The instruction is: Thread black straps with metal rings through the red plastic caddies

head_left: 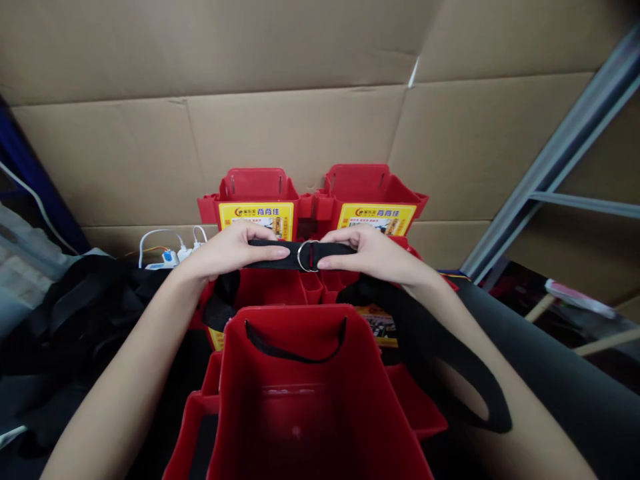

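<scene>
Both my hands hold a black webbing strap (273, 255) stretched level between them, above a cluster of red plastic bins. My left hand (235, 252) pinches the strap's left part, thumb under and fingers over. My right hand (367, 252) grips the right part beside a metal ring (307, 256) threaded on the strap at the middle. The strap's ends hang down on both sides; a wide black loop (470, 380) drops under my right forearm. A tall red bin (305, 393) stands nearest me, with a thin black strap handle (295, 350) inside its far wall.
Two red bins with yellow labels (256, 217) (376, 215) stand at the back against a cardboard wall (300, 120). A white power strip with cables (170, 255) lies at left beside black fabric (75, 313). A grey metal shelf frame (560, 153) rises at right.
</scene>
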Available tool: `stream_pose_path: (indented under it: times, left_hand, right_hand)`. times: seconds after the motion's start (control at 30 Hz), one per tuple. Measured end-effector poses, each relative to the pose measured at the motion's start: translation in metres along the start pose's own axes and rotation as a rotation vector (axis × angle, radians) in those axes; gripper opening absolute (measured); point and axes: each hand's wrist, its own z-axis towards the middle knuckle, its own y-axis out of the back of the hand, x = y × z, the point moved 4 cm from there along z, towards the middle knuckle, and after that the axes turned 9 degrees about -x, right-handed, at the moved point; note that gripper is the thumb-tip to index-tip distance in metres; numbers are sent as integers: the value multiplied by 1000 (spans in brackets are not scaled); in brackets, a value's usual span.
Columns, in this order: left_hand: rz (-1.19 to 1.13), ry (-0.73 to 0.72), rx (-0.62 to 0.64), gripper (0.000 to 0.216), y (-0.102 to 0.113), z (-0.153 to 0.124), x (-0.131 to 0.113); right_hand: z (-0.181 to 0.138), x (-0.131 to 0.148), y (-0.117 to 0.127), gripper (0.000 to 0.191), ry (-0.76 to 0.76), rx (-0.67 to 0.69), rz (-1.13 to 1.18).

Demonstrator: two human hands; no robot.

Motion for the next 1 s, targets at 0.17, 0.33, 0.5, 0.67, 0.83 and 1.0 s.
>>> stream_pose_path:
  times: [0.17, 0.33, 0.5, 0.67, 0.83, 1.0]
  left_hand:
    - [-370, 141, -142, 22, 22, -6, 16]
    - [-615, -40, -157, 25, 15, -5, 8]
    - [-208, -355, 61, 9, -12, 2, -35]
    - [75, -487, 51, 11, -25, 12, -61]
    - [139, -511, -412, 10, 4, 24, -74]
    - [-153, -397, -716, 16, 33, 16, -90]
  right_hand:
    - [-2, -15, 29, 28, -48, -60, -54]
    - [3, -8, 19, 21, -30, -368, 186]
    - [4, 9, -18, 21, -27, -395, 346]
    - [4, 6, -19, 28, -42, -412, 465]
    - [-3, 7, -5, 42, -109, -259, 476]
    - [-24, 29, 7, 39, -48, 108, 114]
